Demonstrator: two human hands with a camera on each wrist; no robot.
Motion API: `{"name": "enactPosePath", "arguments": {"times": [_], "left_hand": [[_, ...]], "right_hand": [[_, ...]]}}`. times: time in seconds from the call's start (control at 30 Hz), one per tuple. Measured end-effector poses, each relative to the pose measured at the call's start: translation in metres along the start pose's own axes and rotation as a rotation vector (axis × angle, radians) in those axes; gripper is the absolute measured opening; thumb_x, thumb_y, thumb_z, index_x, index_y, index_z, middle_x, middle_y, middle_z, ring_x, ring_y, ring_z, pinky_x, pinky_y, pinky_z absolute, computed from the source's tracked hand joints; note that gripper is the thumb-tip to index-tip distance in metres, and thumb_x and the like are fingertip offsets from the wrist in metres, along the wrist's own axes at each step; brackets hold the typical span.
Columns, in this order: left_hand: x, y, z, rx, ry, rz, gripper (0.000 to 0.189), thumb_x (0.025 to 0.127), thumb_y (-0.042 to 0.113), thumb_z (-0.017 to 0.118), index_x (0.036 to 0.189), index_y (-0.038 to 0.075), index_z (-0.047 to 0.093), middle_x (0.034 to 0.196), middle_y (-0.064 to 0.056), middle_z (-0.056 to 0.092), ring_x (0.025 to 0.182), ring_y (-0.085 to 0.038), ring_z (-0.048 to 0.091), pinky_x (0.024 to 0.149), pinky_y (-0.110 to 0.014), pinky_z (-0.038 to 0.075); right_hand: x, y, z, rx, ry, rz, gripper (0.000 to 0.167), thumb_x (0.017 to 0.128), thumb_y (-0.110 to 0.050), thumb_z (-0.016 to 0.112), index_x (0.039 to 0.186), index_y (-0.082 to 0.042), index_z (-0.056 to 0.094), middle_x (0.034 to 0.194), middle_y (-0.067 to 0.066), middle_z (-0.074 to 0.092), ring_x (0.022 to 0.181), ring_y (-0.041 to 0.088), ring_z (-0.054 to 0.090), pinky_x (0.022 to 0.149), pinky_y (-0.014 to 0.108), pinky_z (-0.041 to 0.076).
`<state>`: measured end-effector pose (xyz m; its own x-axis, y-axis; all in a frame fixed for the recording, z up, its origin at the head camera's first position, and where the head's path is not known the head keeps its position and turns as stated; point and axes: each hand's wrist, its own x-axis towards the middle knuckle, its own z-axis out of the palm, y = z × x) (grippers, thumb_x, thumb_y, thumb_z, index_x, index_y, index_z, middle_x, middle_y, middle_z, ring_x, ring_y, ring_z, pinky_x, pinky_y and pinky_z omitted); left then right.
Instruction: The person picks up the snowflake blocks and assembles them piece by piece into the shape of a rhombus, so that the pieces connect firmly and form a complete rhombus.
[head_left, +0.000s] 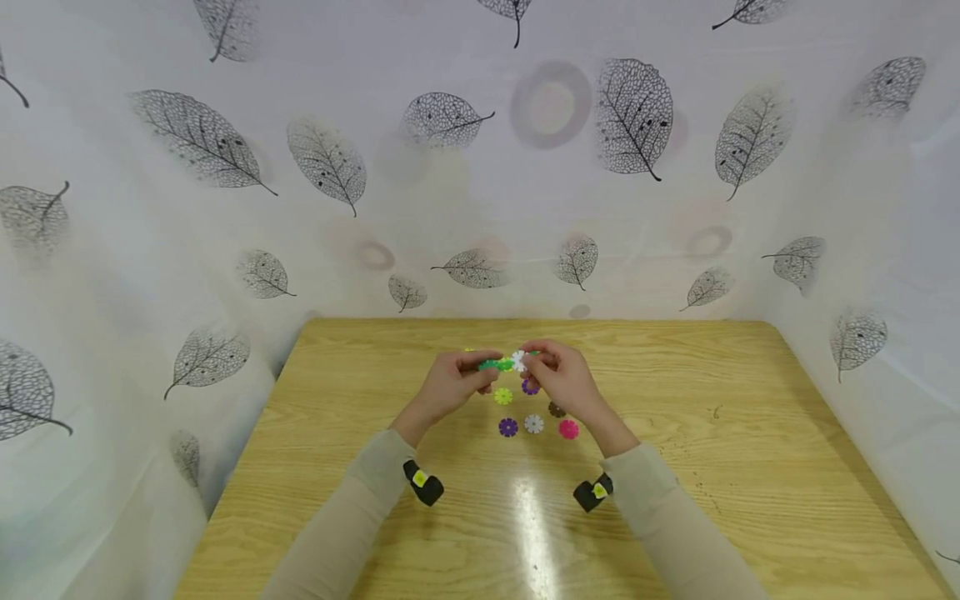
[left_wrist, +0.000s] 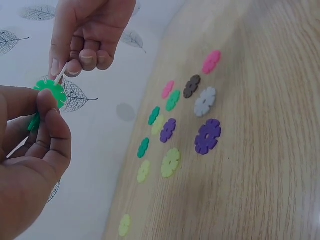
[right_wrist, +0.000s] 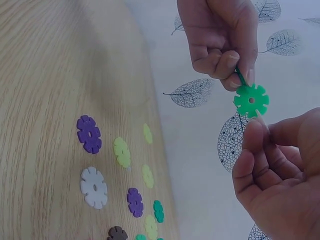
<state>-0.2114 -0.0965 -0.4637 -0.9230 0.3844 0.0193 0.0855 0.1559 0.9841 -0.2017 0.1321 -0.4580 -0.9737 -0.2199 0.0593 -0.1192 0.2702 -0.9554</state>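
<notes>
Above the table, my left hand (head_left: 452,385) pinches notched plastic discs, a dark green one (left_wrist: 34,122) joined edge-on to a bright green one (right_wrist: 260,94). My right hand (head_left: 566,382) pinches a white notched disc (head_left: 518,360) between thumb and forefinger. The white disc meets the bright green disc's rim, seen edge-on in the right wrist view, with most of it behind the fingers. Both hands are close together with fingertips almost touching.
Below the hands, loose discs lie flat on the wooden table (head_left: 337,500): purple (head_left: 507,427), white (head_left: 534,424), pink (head_left: 568,429), brown (head_left: 556,409), yellow (head_left: 503,397) and several green (left_wrist: 173,100). A leaf-print curtain (head_left: 480,200) surrounds the table's back and sides.
</notes>
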Motion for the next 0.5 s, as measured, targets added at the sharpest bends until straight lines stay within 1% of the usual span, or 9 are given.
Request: {"name": "enactPosePath", "arguments": {"times": [0.1, 0.3, 0.43, 0.5], "left_hand": [[0.0, 0.0002, 0.0008, -0.012, 0.004, 0.001, 0.034, 0.101, 0.011, 0.071, 0.132, -0.002, 0.071, 0.09, -0.002, 0.078, 0.075, -0.008, 0.069, 0.075, -0.022, 0.062], [-0.0005, 0.0023, 0.0031, -0.039, 0.013, 0.004, 0.033, 0.101, 0.007, 0.07, 0.131, -0.004, 0.07, 0.09, -0.002, 0.078, 0.074, -0.007, 0.069, 0.075, -0.021, 0.062], [-0.0006, 0.0036, 0.0042, -0.06, 0.016, 0.002, 0.034, 0.101, 0.005, 0.069, 0.132, -0.007, 0.068, 0.089, 0.0, 0.078, 0.074, -0.006, 0.069, 0.074, -0.02, 0.062], [-0.0005, 0.0042, 0.005, -0.068, 0.016, 0.001, 0.034, 0.101, 0.004, 0.068, 0.133, -0.009, 0.067, 0.087, 0.002, 0.077, 0.073, -0.005, 0.069, 0.074, -0.02, 0.061]], "right_hand": [[0.0004, 0.0001, 0.0001, 0.005, 0.003, -0.007, 0.03, 0.108, -0.015, 0.06, 0.132, 0.003, 0.065, 0.098, 0.026, 0.075, 0.087, 0.051, 0.071, 0.065, 0.024, 0.062], [0.0011, 0.0004, 0.0006, 0.036, 0.014, -0.02, 0.025, 0.108, -0.012, 0.06, 0.127, 0.003, 0.067, 0.098, 0.023, 0.075, 0.085, 0.045, 0.073, 0.066, 0.024, 0.063], [0.0, 0.0, 0.0008, 0.049, 0.025, -0.034, 0.025, 0.107, -0.01, 0.06, 0.126, 0.005, 0.067, 0.099, 0.022, 0.075, 0.084, 0.042, 0.073, 0.067, 0.023, 0.063], [-0.0003, 0.0, 0.0007, 0.055, 0.03, -0.038, 0.026, 0.107, -0.01, 0.061, 0.126, 0.006, 0.066, 0.1, 0.022, 0.075, 0.082, 0.038, 0.074, 0.067, 0.022, 0.063]]}}
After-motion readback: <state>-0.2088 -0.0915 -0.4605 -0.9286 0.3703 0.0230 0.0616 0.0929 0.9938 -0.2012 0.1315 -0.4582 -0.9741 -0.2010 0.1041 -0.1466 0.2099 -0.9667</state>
